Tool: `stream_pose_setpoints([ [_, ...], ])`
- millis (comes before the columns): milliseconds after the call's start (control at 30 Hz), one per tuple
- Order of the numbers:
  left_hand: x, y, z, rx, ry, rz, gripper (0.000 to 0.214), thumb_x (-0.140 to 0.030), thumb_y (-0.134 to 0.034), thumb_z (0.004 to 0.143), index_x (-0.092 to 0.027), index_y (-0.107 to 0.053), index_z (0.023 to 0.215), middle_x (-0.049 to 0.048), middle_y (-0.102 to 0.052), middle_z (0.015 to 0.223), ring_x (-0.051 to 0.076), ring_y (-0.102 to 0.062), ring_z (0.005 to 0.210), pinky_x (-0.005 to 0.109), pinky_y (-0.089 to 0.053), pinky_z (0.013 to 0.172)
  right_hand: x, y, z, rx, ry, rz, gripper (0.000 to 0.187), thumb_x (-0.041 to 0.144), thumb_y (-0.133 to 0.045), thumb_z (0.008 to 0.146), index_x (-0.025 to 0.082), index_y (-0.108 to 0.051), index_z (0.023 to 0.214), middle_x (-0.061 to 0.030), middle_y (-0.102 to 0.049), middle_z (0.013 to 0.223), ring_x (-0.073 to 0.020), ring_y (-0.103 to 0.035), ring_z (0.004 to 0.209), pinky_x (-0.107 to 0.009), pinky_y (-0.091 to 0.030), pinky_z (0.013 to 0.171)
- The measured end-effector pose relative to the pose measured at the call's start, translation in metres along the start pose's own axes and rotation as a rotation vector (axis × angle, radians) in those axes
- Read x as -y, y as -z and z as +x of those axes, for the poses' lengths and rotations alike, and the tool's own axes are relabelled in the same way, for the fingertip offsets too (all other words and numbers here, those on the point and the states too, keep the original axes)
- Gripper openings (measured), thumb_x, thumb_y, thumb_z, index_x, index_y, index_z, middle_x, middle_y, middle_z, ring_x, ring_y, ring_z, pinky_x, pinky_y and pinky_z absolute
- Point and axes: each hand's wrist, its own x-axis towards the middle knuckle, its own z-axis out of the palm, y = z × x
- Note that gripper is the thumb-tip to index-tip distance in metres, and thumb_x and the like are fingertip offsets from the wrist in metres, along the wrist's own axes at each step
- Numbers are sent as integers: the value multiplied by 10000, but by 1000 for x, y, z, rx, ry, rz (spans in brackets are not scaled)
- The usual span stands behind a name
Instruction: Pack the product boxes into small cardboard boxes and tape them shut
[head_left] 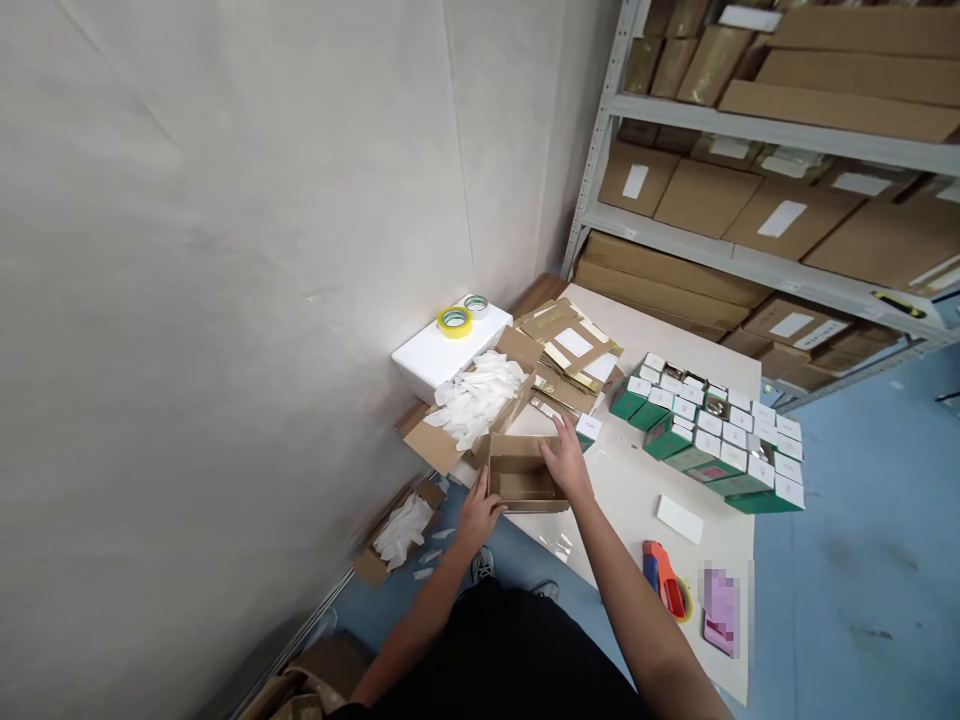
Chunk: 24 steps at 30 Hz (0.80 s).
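Head view: the person's left hand point(478, 510) is clamped on the left end of a small, open, rectangular brown cardboard box point(517, 464), and the right hand point(568, 468) on its right end, so the grip closes on it from both sides. The box is at the near edge of the pale, smooth tabletop point(630, 500).

Just left of the box, limp white pieces point(480, 395) rise above their carton's rim, so a nudge from the box or the left hand could spill them. At the box itself, the near left corner looks close to the tabletop's edge; if the left hand slackened, it might tip. Just right of the box, a small green-and-white carton point(589, 428) near the right hand's fingers could be knocked by a wide sweep.

As for containers, below and left of the box, a long, open brown carton point(371, 568) on the blue floor point(442, 515) holds similar white pieces. Beside the box's left end, a larger brown carton with spread flaps point(431, 445) carries the heap. The box shows bare cardboard inside. Well right of it stand close-packed rows of green-and-white cartons point(707, 441); a few tops show something shiny, too small to identify.
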Motion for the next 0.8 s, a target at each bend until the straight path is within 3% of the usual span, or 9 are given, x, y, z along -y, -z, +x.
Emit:
stream_pose_setpoints([
  [133, 14, 6, -8, -9, -21, -6, 61, -214, -687, 910, -219, -735, 872, -9, -203, 1741, 320, -356, 1530, 490, -423, 1210, 33, -32, 66, 144, 145, -59, 577, 399, -574, 948, 230, -529, 1498, -130, -433, 1619, -293, -442, 1470, -459, -408, 1190],
  [367, 25, 11, -13, 11, -17, -53, 86, -207, -675, 920, -217, -744, 870, -15, -147, 1752, 324, -389, 1509, 517, -452, 1172, 60, -90, 147, 435, 2, -388, 771, 362, -672, 890, 196, -397, 1591, -161, -440, 1610, -320, -504, 1416, -405, -440, 1139],
  [467, 26, 11, -11, 12, -10, -66, 64, -221, -694, 915, -218, -744, 875, -28, -146, 1752, 335, -386, 1507, 524, -457, 1166, 66, -103, 162, 518, -82, -450, 785, 378, -683, 888, 179, -396, 1591, -166, -509, 1561, -309, -553, 1370, -383, -458, 1102],
  [533, 29, 9, -10, 22, -15, -66, 69, -219, -697, 915, -219, -747, 867, -28, -164, 1749, 340, -394, 1502, 525, -461, 1163, 69, -109, 166, 548, -121, -458, 679, 372, -669, 902, 197, -491, 1533, -144, -598, 1482, -294, -596, 1322, -368, -469, 1076],
  [633, 34, 7, -9, 45, -26, -64, 88, -209, -688, 923, -215, -753, 863, -12, -199, 1742, 348, -412, 1492, 515, -474, 1153, 75, -112, 166, 502, -158, -456, 493, 357, -651, 919, 239, -633, 1397, -103, -691, 1361, -269, -656, 1232, -337, -499, 1009],
  [800, 40, 0, -10, 61, -50, -65, 89, -211, -691, 923, -221, -762, 870, -15, -232, 1734, 347, -392, 1508, 508, -470, 1162, 82, -108, 164, 405, -124, -489, 303, 336, -566, 982, 255, -723, 1228, -85, -751, 1220, -241, -694, 1127, -286, -513, 891],
])
